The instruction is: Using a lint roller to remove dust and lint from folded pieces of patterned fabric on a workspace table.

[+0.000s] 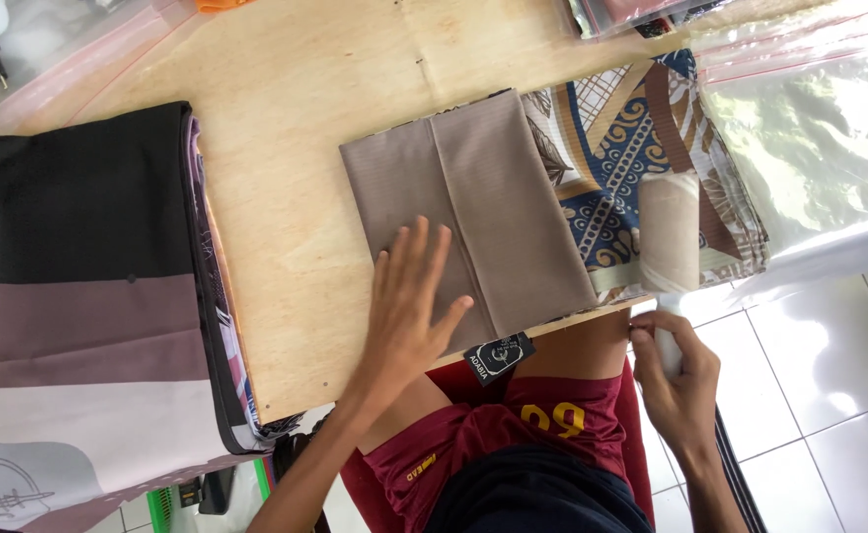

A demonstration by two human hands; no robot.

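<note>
The person's arms are bare from above the elbow down to the left hand (409, 311) and the right hand (679, 380); no sleeves, watch, rings or gloves show. The shorts (498, 434) are dark red, with yellow figures printed on one leg and a small yellow mark near the hem of the other. A dark navy shirt (537, 494) hangs over the waist at the bottom of the view. The bare thighs show below the shorts' hems.

Bare plywood (286, 148) lies open between fabric stack (88, 276) and folded cloth (483, 197).
</note>
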